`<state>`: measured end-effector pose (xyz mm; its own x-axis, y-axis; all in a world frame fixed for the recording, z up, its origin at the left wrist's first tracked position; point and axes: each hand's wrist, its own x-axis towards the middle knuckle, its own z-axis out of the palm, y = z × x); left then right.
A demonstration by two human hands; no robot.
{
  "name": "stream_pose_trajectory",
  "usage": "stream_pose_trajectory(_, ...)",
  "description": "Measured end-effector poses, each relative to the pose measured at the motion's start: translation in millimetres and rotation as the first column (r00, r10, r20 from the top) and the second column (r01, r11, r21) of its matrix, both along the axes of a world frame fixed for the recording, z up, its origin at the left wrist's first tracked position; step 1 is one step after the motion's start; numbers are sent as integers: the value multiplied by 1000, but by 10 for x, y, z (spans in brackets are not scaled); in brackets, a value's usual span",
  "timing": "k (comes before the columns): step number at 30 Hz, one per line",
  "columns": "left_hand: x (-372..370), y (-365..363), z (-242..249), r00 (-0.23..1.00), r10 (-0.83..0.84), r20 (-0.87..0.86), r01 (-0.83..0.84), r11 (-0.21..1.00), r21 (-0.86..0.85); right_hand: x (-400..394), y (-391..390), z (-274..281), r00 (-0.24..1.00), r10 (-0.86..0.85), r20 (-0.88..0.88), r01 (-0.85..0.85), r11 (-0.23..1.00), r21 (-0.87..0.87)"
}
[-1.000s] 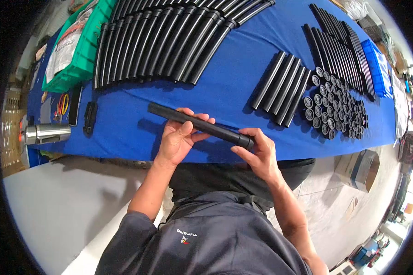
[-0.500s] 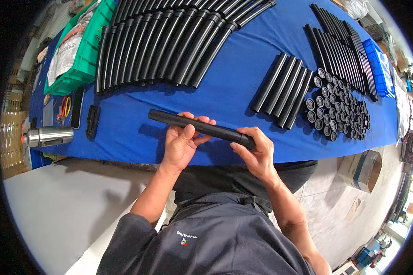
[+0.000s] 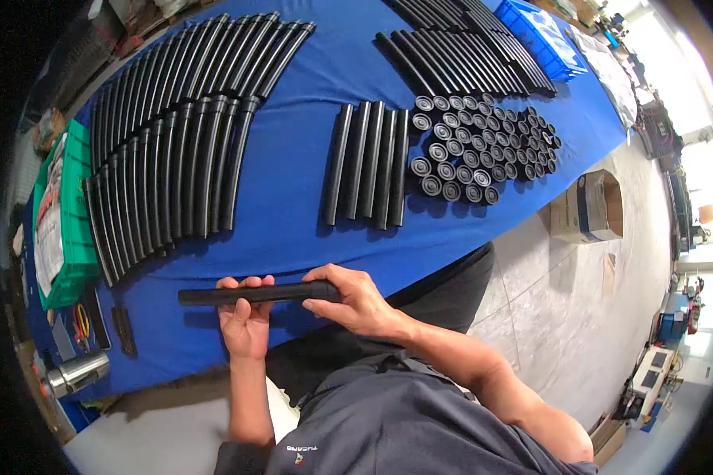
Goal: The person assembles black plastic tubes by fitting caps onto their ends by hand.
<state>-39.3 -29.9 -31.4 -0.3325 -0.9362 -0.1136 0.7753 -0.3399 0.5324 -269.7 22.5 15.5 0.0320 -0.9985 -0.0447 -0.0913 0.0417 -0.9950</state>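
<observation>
A black tube (image 3: 206, 297) lies almost level across both hands, above the near edge of the blue-covered table. My left hand (image 3: 247, 328) is wrapped round its middle, thumb in front and fingertips showing behind. Around the right end is my right hand (image 3: 360, 302), thumb below and fingers above; the hand partly hides that end, which looks thicker. Beyond the hands, several plain black tubes (image 3: 364, 166) lie side by side. Many round black caps (image 3: 451, 170) with ringed faces are grouped to their right.
Rows of black tubes with collared ends (image 3: 162, 174) cover the left of the blue cloth (image 3: 293, 158). More tubes (image 3: 451, 59) and a blue crate (image 3: 543, 39) are at the back. A green crate (image 3: 75, 206), steel flask (image 3: 79, 372) and scissors (image 3: 81, 323) stand left. A cardboard box (image 3: 586, 207) is on the floor.
My view has turned rightward, so the table's contents appear further left. The tube is now more level, and my right hand covers more of its thicker end. Both hands still hold it.
</observation>
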Motion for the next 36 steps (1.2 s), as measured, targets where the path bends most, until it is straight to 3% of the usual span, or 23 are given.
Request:
stream_pose_trajectory(1, 12, 9, -5, 1000, 2, 5, -2, 1000, -3, -24, -14, 7, 997, 3, -73, -9, 996, -85)
stream_pose_trajectory(4, 11, 5, -3, 1000, 2, 12, -2, 1000, -1, -45, -49, 14, 999, 44, 6, -44, 999, -28)
stream_pose_trajectory(8, -19, -12, 65, 1000, -11, 25, 10, 999, 30, -53, -43, -116, 977, 14, -213, -97, 918, -384)
stream_pose_trajectory(13, 34, -27, 18, 998, -61, 17, 61, 998, -26, -94, 16, -48, 976, 52, -214, -128, 924, -361)
stream_pose_trajectory(16, 31, -24, 27, 997, -73, 21, 73, 997, -35, -96, 30, 18, 995, 96, -8, -96, 992, -79)
stream_pose_trajectory(17, 29, -22, 32, 997, -75, 26, 76, 996, -40, -73, 29, 51, 984, 60, 168, -74, 994, 81)
stream_pose_trajectory(24, 31, -20, -32, 998, -47, 33, 48, 998, -33, -104, 14, -90, 995, 64, -73, -76, 982, -175)
stream_pose_trajectory(25, 39, -20, -38, 998, -54, 39, 55, 998, -28, -106, 21, -62, 995, 81, -64, -89, 987, -134)
stream_pose_trajectory(28, -34, -25, 84, 995, -78, 69, 78, 997, 9, -68, 12, -141, 983, -35, -183, -36, 927, -372)
stream_pose_trajectory(29, -51, -24, 130, 993, -86, 81, 84, 996, 26, -57, 38, -151, 971, -13, -240, -81, 923, -377)
stream_pose_trajectory(33, 40, -51, 8, 993, -117, 26, 117, 993, -7, -35, 73, -111, 980, 42, -197, -112, 927, -359)
stream_pose_trajectory(36, 47, -40, 3, 993, -117, 36, 117, 993, -16, -128, 61, 126, 989, 132, -60, -137, 988, -72)
